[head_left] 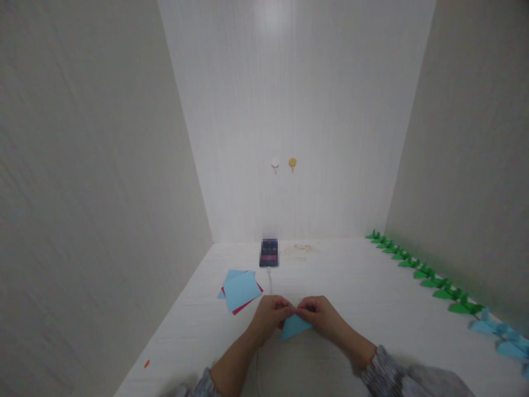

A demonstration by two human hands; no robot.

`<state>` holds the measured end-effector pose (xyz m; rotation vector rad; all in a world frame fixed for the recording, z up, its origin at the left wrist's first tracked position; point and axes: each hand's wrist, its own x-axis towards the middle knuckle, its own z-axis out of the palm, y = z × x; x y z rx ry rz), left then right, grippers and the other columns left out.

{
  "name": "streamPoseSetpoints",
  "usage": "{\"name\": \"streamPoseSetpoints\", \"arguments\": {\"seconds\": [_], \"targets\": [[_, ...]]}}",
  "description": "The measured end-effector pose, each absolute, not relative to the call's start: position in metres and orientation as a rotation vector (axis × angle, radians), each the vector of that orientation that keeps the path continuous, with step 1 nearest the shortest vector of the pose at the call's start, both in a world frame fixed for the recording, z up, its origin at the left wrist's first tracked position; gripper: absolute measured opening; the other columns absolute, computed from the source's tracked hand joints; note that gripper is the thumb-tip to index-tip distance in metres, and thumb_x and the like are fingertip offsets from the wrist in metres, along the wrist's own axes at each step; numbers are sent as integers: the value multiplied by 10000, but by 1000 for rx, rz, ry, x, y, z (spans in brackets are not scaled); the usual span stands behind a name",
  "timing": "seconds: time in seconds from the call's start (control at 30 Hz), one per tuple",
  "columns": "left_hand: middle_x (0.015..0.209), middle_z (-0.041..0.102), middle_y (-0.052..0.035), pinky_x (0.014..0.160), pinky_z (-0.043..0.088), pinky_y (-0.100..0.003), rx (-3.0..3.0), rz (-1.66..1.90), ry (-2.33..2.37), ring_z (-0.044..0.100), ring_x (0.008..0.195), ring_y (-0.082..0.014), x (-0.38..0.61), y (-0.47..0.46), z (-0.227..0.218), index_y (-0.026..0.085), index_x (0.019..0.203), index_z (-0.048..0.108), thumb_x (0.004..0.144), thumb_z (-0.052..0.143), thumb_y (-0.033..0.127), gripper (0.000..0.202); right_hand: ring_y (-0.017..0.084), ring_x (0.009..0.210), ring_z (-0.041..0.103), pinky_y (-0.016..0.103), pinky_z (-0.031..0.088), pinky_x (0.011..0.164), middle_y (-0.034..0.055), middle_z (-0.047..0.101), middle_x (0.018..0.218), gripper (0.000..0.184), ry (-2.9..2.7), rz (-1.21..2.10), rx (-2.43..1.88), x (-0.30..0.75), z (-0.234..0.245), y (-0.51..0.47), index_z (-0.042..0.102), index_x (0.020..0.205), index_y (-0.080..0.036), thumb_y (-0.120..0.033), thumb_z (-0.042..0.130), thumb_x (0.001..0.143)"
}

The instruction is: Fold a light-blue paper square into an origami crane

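A folded sheet of light blue paper is pinched between my two hands close to the front of the table. My left hand grips its upper left part, thumb and fingers pressed together. From the other side my right hand pinches the top edge, the fingertips of both hands nearly meeting. Below them the paper hangs out as a pointed, roughly triangular flap. My fingers hide its upper part. Left of my left hand lies a loose pile of square sheets, light blue on top with red corners showing beneath.
A phone leans by the back wall, with a white cable running towards me. Along the right wall stands a row of folded green paper pieces, then light blue ones. A small orange object lies at the left edge.
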<state>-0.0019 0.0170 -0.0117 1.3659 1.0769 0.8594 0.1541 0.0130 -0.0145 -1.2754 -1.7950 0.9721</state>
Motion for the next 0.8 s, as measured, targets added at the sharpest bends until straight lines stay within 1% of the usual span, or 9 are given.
{"name": "streamPoseSetpoints", "arguments": {"seconds": [0.17,0.37,0.57,0.8], "targets": [[460,480,22,425,320,-203,1361,876,1121,407,421,-71,-1,16,-10,106,616,555,542,578,406,310,71,416,406,180,273,401,-14,522,454,232,-1781,998,-1280,153,-15,13,616,578,-122,-322,522,650],[427,440,41,406,293,-188,1360,912,1125,366,397,-54,0,16,-11,115,589,542,545,579,372,264,75,415,419,181,277,396,-17,525,436,196,-1793,992,-1300,153,-12,13,619,554,-126,-279,526,635],[427,438,38,404,291,-189,1407,926,1172,364,395,-58,-2,15,-4,110,581,537,558,567,355,248,77,386,452,183,339,402,-22,512,424,218,-1679,1216,-1255,157,-12,13,580,541,-119,-300,507,639],[444,438,33,405,304,-190,1430,976,1168,367,400,-59,-4,16,1,97,602,538,589,539,327,230,74,388,459,183,360,412,-23,509,425,218,-1650,1276,-1207,162,-14,19,570,537,-111,-294,509,640]]}}
